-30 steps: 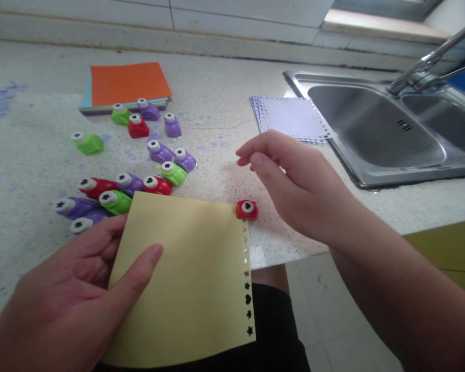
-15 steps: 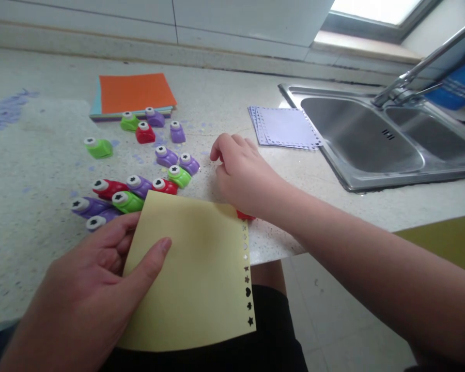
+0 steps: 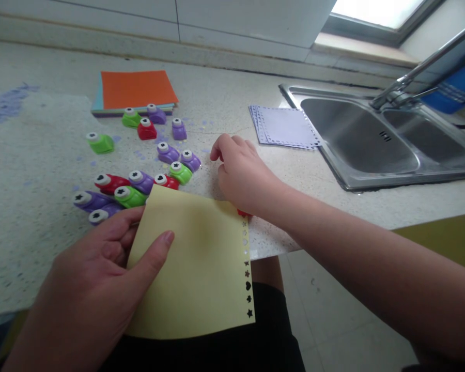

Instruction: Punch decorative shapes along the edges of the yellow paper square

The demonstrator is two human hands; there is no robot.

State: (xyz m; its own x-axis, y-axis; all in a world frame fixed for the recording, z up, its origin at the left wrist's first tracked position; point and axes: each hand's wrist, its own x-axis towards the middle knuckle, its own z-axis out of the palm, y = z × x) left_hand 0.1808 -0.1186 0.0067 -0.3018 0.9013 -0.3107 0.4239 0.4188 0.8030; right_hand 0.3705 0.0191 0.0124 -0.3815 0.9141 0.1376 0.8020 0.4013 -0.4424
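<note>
My left hand (image 3: 89,289) is closed on a yellow paper sheet (image 3: 194,263), thumb on top and fingers under its left edge. A row of small punched shapes (image 3: 248,274) runs down the sheet's right edge. My right hand (image 3: 244,175), fingers curled, presses down on a red punch (image 3: 243,213) at the sheet's top right corner. Only a sliver of that punch shows under the hand.
Several purple, green and red punches (image 3: 139,183) lie on the speckled counter (image 3: 34,155) left of my right hand. A stack of coloured paper, orange on top (image 3: 137,89), sits behind them. Punched lilac sheets (image 3: 284,126) lie beside the steel sink (image 3: 356,139) and its tap (image 3: 406,77).
My right hand came down from above the counter onto the red punch and now covers it. The left hand keeps hold of the yellow sheet.
</note>
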